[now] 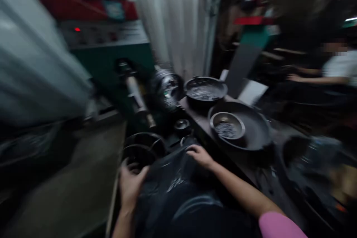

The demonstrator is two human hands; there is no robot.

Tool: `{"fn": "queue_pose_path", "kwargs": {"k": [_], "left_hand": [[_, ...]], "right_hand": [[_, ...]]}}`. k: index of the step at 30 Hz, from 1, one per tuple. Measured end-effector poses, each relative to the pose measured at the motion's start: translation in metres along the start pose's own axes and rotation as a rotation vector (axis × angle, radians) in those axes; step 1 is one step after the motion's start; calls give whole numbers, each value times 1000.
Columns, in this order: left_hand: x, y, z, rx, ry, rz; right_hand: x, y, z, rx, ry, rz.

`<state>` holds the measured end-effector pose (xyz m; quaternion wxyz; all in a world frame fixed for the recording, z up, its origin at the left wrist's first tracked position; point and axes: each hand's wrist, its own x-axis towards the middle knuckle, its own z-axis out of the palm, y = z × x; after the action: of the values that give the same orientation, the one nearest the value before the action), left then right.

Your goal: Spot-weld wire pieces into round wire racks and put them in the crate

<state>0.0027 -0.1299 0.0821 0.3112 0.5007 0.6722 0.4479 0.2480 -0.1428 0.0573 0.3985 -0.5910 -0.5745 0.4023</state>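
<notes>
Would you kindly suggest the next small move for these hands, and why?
Perhaps tighten the right hand on the dark plastic, because it sits at the far edge, while the left hand is beside a round dark rim; blur hides how firmly either holds.

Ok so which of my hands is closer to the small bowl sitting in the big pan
Your right. The right hand is below and left of the bowl in the picture, apart from it; the left hand is farther left and lower.
</notes>
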Motion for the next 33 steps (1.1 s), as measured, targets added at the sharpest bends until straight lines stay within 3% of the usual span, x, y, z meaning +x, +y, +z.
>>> {"fn": "queue_pose_path", "kwargs": {"k": [2, 6, 12, 16, 20, 25, 28, 31, 33], "left_hand": [[-8, -8, -20, 19, 63, -56], [-10, -7, -18, 14, 70, -50], [-16, -10, -11, -24, 56, -91], [-21, -17, -18, -110, 35, -73], [-25, -34, -51, -441, 17, -145], [-22, -73, -98, -691, 199, -319], [-13, -88, -101, -652, 92, -368], [-3, -89, -87, -548, -113, -370], [2, -86, -78, -491, -149, -356]], "right_hand": [[20, -8, 0, 186, -51, 101], [26, -28, 9, 345, -170, 176], [23, -31, 26, 330, -259, 176], [28, -22, 27, 274, -256, 165], [33, -13, 27, 163, -230, 101], [41, 2, 30, 160, -179, 102], [45, 9, 34, 193, -162, 125], [47, 13, 37, 215, -154, 132], [48, 12, 40, 235, -160, 153]]}}
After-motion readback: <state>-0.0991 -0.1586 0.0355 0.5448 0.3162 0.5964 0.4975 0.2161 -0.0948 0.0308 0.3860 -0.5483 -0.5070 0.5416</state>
